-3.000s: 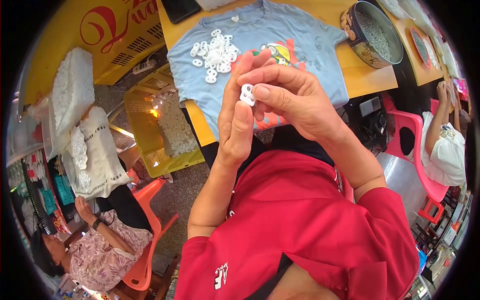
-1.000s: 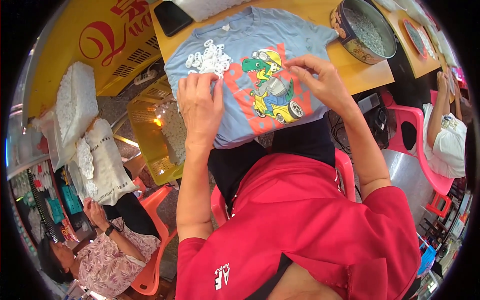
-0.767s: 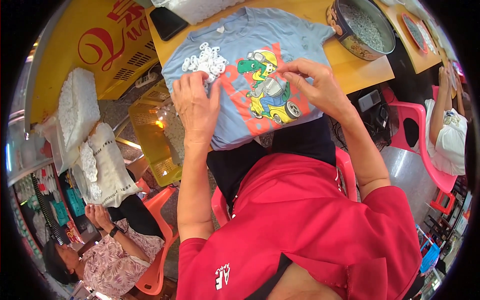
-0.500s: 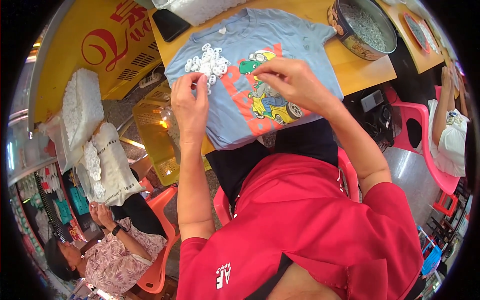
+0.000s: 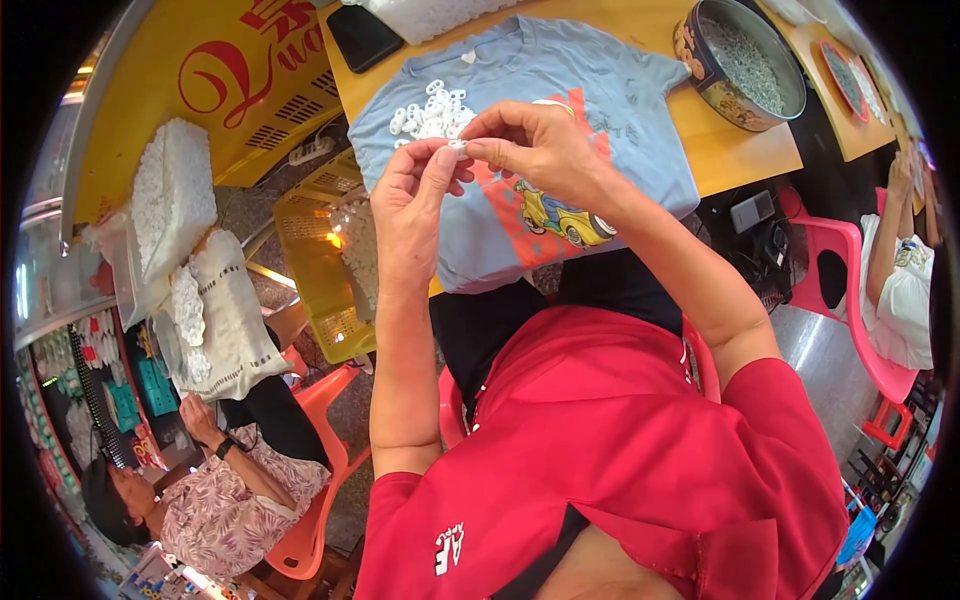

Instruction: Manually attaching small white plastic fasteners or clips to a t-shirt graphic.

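Note:
My left hand [image 5: 410, 205] pinches a small white plastic piece [image 5: 458, 147] between thumb and fingers. The fingertips of my right hand [image 5: 545, 150] close on the same piece from the other side. Anything smaller between those fingertips is too small to make out. Just behind my hands, a pile of similar white plastic pieces [image 5: 432, 112] lies on a light blue T-shirt [image 5: 640, 160]. This printed shirt is spread over the table edge and reaches toward my lap.
At the right of the yellow table [image 5: 740, 165] stands a round tin [image 5: 713, 75] of small metal parts. A dark phone [image 5: 364, 38] lies at the far left. Below the table's left side is a yellow plastic crate [image 5: 310, 240]. A seated person [image 5: 245, 490] is at the left, another at far right.
Both hands have come together in front of the pile; they were apart before. The white piece now shows between their fingertips. The whole view has shifted slightly.

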The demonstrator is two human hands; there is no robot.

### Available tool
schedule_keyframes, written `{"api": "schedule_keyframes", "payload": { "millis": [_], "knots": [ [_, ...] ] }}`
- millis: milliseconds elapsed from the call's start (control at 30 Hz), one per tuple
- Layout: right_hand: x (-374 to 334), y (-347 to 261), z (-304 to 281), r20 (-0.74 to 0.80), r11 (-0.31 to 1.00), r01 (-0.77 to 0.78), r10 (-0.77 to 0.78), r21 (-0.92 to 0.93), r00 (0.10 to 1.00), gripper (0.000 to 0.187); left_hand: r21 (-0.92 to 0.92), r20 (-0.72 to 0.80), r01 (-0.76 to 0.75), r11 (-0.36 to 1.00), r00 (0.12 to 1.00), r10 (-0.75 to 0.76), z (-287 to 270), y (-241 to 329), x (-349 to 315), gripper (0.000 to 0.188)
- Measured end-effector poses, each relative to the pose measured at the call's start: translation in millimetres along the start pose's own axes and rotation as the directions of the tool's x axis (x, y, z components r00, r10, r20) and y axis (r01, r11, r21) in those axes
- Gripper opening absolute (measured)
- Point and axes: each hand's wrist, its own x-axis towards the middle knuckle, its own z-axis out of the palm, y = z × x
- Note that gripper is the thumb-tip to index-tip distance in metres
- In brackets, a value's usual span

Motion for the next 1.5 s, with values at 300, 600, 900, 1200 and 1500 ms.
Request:
{"api": "schedule_keyframes", "payload": {
  "millis": [300,600,900,1200,1500],
  "knots": [
    [-4.0,-8.8,-14.6,-0.007,0.997,-0.072,0.072,0.016,0.997,0.024,0.103,0.037,-0.060,0.993,0.998,0.057,10.3,-1.2,2.5,0.018],
    [-8.1,-22.3,-36.4,-0.123,0.875,-0.171,0.252,0.453,0.960,0.017,0.417,-0.028,-0.241,0.877,0.960,0.277,18.1,-3.0,31.3,0.022],
    [-26.7,-30.4,-34.0,-0.074,0.809,-0.207,0.294,0.551,0.953,0.019,0.153,0.058,-0.218,0.964,0.976,0.211,44.1,9.4,10.0,0.020],
    [-35.6,-32.2,-22.9,-0.140,0.971,-0.063,0.098,0.230,0.985,0.023,0.051,0.005,-0.122,0.991,0.992,0.122,49.9,10.5,-0.1,0.017],
    [-47.9,-26.1,-18.3,-0.195,0.970,0.072,-0.119,-0.234,0.974,0.015,-0.038,0.021,-0.016,0.999,1.000,0.017,41.5,1.8,-16.4,0.012]
  ]
}}
